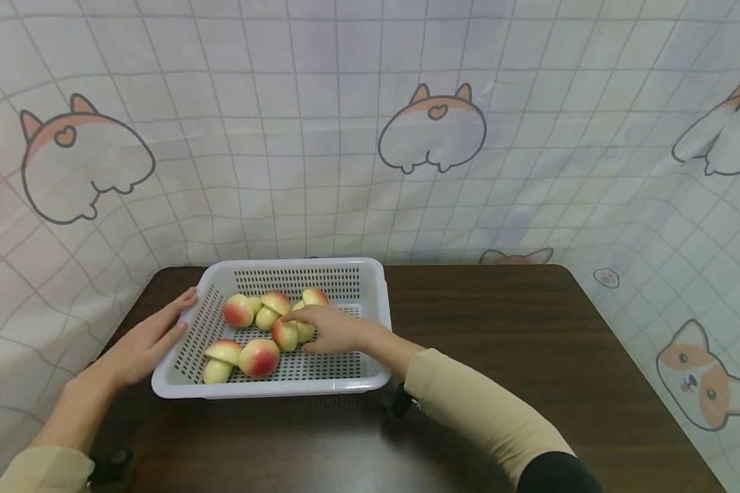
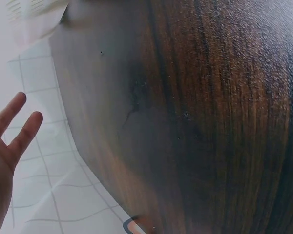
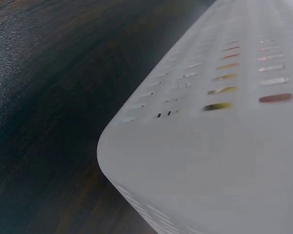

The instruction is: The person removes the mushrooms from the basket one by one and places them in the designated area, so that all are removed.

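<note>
A white plastic basket [image 1: 375, 335] with slotted walls stands at the table's left side. Several toy mushrooms lie inside, their caps blending red into yellow; one mushroom [image 1: 259, 358] lies near the front wall. My right hand [image 1: 336, 330] reaches over the basket's right rim, its index finger and thumb around a mushroom [image 1: 285, 335] in the middle. At the left rim rests my left hand [image 1: 138, 346], fingers extended along the outer edge. Two fingers of that hand also show in the left wrist view. The right wrist view shows the basket's wall [image 3: 185, 156], with the right hand out of sight.
The dark wood-grain table [image 1: 481, 329] extends to the right of the basket and in front of it. A white checked cloth [image 1: 345, 171] with dog drawings hangs behind and along both sides. Dark wrist devices sit under both forearms.
</note>
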Motion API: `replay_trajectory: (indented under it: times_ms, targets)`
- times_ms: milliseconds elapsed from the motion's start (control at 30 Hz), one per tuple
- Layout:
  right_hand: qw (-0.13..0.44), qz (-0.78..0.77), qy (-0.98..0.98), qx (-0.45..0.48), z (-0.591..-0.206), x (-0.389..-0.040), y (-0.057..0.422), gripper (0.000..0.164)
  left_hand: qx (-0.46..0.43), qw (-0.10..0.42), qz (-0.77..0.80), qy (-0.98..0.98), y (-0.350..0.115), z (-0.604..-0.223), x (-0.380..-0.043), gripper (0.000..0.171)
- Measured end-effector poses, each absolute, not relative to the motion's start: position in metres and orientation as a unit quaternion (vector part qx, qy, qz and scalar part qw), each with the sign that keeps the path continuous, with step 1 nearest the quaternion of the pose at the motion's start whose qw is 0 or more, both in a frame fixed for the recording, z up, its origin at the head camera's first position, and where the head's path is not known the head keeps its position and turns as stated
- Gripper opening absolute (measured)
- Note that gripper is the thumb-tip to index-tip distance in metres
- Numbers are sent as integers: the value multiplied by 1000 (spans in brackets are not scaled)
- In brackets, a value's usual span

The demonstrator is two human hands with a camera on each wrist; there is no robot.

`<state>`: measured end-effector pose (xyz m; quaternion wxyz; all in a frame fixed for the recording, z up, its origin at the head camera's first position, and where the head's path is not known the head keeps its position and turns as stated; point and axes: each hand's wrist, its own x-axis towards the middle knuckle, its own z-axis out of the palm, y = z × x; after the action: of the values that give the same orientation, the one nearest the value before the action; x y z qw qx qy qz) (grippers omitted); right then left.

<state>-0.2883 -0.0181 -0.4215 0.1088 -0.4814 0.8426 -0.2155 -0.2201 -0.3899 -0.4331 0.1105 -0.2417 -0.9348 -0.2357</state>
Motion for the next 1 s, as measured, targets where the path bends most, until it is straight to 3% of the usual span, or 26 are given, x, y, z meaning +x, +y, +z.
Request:
replay_trajectory:
  times_ms: [733,1000]
  targets:
    - [88,-181,895,-398,-423,-283,-19,58,-215,105,-221,-945,-389,-432,-218,53]
    - [102,-178,879,-431,-425,-282,-19,69,-206,98,-205,-952,-387,-431,-217,53]
